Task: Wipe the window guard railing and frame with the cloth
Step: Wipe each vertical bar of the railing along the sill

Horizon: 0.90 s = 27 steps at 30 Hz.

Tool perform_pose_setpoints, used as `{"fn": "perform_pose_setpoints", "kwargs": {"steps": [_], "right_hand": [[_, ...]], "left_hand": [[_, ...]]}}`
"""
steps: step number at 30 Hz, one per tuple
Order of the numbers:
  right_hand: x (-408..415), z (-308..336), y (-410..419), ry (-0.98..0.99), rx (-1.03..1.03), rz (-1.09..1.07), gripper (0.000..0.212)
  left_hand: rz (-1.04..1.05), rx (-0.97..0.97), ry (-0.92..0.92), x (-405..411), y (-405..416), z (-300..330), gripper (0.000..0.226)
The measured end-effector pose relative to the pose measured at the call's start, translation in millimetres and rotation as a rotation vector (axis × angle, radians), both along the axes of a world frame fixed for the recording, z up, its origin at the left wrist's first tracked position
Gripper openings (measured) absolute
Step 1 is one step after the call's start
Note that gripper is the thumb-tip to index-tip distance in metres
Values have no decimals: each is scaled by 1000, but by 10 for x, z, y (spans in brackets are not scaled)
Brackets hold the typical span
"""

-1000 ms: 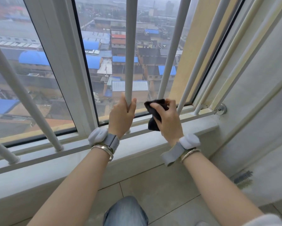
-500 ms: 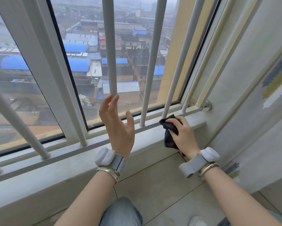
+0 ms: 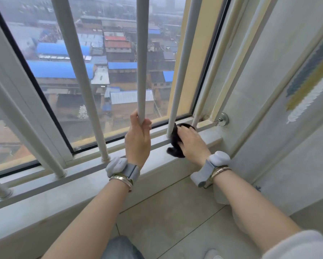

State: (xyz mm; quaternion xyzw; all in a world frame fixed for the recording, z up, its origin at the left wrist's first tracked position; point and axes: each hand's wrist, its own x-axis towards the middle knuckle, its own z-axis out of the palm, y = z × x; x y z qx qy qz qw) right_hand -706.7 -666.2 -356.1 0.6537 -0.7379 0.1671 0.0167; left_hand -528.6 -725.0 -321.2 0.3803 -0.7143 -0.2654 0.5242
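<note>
The left hand point(image 3: 138, 139) is wrapped around one round, smooth, pale grey bar point(image 3: 142, 58) of the window guard railing, near its lower end; the fingers are curled behind the bar and the thumb lies on its right side. The next bar to the right point(image 3: 181, 71) has the same tube shape and matte painted surface. At its foot the right hand point(image 3: 191, 143) presses a black cloth point(image 3: 175, 144) against the bar and the flat bottom rail point(image 3: 157, 134). The cloth looks soft and crumpled, bunched into an irregular lump, and it touches the bar base and hangs a little over the sill. The right fingers bend over the cloth and hold it; their tips are hidden by the fabric.

The sill point(image 3: 63, 199) is a long, smooth, pale ledge, like stone. The window frame point(image 3: 22, 101) is white with a thin black seal along the glass. A small round metal fitting point(image 3: 223, 119), shiny, sits where the rail meets the right wall. Both wrists carry a soft grey band with a padded white unit, and a thin metallic bracelet beside it. The floor point(image 3: 166, 212) has large, smooth, light tiles with thin joints. On the right wall point(image 3: 269, 90) there is a painted feather shape in blue, yellow and white.
</note>
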Motion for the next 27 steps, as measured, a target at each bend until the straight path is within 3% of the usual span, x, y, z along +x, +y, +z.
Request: {"fn": "perform_pose_setpoints", "kwargs": {"steps": [2,3,7,10,15,20,25,27], "right_hand": [[-234,-32,30,230,-85,-32,43],[-216,2,23,244,-146,-66,44],[333,-134,-68,-59,-202,-173,51],[118,-73,61,0,-183,-66,53],[159,-161,11,-97,-221,-179,58],[161,109,248,-278,-149,-93,50],[-48,681,445,-352,-433,-147,29],[-117,926,486,-404,-553,-194,28]], "left_hand": [[-5,-27,-17,32,-38,-37,29],[-17,-29,-21,46,-50,-28,30],[-23,-48,-2,26,-49,-28,28],[3,-59,3,5,-67,-53,23],[-15,-77,5,57,-63,-59,31],[198,-366,42,-2,121,52,47],[45,-550,13,-228,215,390,48],[-22,-506,23,-380,202,652,46]]}}
